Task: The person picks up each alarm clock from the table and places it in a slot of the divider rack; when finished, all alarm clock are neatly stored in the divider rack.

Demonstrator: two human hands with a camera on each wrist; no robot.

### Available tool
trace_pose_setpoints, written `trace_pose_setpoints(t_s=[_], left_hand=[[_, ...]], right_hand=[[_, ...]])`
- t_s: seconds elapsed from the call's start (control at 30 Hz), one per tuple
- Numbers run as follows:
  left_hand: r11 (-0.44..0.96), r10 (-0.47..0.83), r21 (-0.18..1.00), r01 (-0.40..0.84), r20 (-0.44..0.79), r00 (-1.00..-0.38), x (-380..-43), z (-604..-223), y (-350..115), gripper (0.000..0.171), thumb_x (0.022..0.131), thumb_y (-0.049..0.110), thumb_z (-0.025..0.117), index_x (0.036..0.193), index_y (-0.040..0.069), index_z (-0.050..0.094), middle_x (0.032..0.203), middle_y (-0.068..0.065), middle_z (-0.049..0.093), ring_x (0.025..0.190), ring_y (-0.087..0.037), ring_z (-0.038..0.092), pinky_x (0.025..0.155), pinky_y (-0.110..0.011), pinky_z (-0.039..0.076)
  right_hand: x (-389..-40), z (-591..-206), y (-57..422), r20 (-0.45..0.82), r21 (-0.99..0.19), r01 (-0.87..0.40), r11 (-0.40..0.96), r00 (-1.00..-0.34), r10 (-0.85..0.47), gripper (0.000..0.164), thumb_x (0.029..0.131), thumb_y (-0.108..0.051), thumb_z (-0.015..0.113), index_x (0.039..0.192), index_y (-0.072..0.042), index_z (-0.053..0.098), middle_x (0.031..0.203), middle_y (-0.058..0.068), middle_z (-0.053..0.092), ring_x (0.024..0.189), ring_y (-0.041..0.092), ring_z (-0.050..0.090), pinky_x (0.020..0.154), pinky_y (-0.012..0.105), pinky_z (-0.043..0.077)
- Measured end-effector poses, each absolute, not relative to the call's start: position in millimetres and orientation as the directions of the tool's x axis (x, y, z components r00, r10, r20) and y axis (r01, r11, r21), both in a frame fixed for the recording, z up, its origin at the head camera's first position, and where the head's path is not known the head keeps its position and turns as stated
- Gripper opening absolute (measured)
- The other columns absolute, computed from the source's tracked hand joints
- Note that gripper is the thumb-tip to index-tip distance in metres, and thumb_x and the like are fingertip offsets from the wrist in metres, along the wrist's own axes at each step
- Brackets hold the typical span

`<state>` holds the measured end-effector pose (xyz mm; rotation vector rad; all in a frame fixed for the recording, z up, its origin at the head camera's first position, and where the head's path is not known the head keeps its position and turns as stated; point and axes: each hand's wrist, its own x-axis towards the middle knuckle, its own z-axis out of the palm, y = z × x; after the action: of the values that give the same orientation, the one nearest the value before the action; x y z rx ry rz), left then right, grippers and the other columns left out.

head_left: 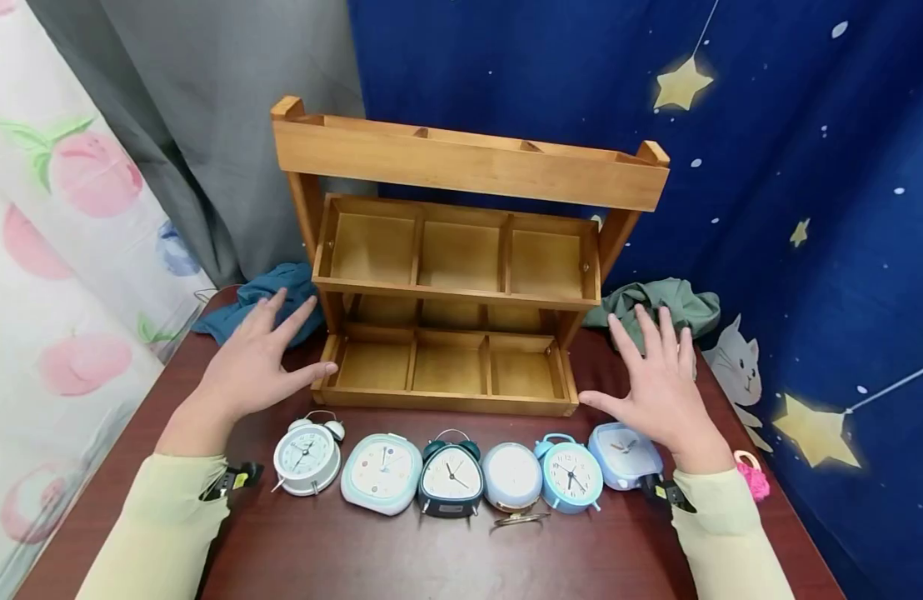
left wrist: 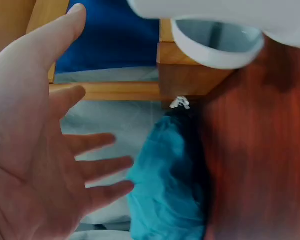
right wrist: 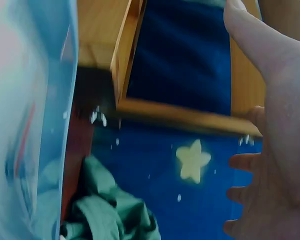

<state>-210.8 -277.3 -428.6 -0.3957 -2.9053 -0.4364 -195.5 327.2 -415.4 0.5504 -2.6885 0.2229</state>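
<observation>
Head view: a dark red-brown counter (head_left: 319,562) with a faint sheen carries a tiered wooden rack (head_left: 469,171) at its far middle, with dividers splitting the tiers into compartments. A row of six clocks (head_left: 451,479) stands on the near side of the rack. A white twin-bell clock (head_left: 306,460) marks the left end of the row; a blue squarish clock (head_left: 625,456) marks the right end. A teal cloth (head_left: 292,283) lies left of the rack, a green cloth (head_left: 690,308) right of it.

Room: a white fruit-printed curtain (head_left: 49,292) hangs at left, a grey curtain (head_left: 222,125) at far left, and a blue curtain (head_left: 506,67) with yellow stars across the far and right sides.

Left hand (head_left: 244,364): fingers spread apart, raised near the rack's lower left end. Right hand (head_left: 652,383): fingers spread apart, near the lower right end. Thumb contact with the rack cannot be determined
</observation>
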Motion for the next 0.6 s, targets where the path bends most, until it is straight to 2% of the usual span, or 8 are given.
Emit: trace_pose_setpoints(t_s=[0.13,0.23,0.4,0.6], left_hand=[[0.886,0.283,0.361,0.290,0.073,-0.956,-209.7,-434.7,-278.7,0.102,0.099,0.078,0.067,0.178,0.023,0.032,0.176,-0.027,0.033,0.157,-0.053,0.038,0.113,-0.081,0.042],[0.857,0.316,0.417,0.302,0.037,-0.948,-210.2,-440.5,-280.6,0.096,0.101,0.074,0.068,0.174,0.018,0.041,0.170,-0.026,0.043,0.153,-0.050,0.043,0.116,-0.078,0.042],[0.804,0.359,0.501,0.320,0.020,-0.933,-213.8,-450.3,-281.3,0.088,0.104,0.065,0.071,0.172,0.015,0.045,0.169,-0.026,0.047,0.154,-0.051,0.043,0.120,-0.076,0.039],[0.760,0.389,0.555,0.338,0.028,-0.921,-218.7,-462.4,-285.1,0.082,0.106,0.056,0.073,0.171,0.013,0.047,0.170,-0.023,0.047,0.156,-0.050,0.042,0.122,-0.075,0.037]], right_hand=[[-190.2,-417.1,310.9,0.366,-0.091,-0.462,0.882,-0.840,-0.402,0.125,0.082,-0.075,0.087,0.179,-0.022,0.028,0.181,0.026,0.019,0.167,0.055,0.004,0.126,0.084,0.006],[-187.6,-416.7,299.2,0.356,-0.099,-0.503,0.859,-0.824,-0.442,0.123,0.082,-0.076,0.087,0.178,-0.022,0.031,0.180,0.027,0.022,0.166,0.055,0.011,0.126,0.083,0.011],[-186.3,-415.7,281.1,0.319,-0.075,-0.569,0.819,-0.792,-0.521,0.123,0.082,-0.086,0.079,0.178,-0.024,0.032,0.179,0.024,0.027,0.164,0.055,0.020,0.126,0.082,0.019],[-184.1,-414.7,257.0,0.267,-0.065,-0.641,0.765,-0.750,-0.605,0.124,0.085,-0.092,0.070,0.180,-0.026,0.025,0.181,0.021,0.023,0.164,0.051,0.025,0.129,0.073,0.025]])
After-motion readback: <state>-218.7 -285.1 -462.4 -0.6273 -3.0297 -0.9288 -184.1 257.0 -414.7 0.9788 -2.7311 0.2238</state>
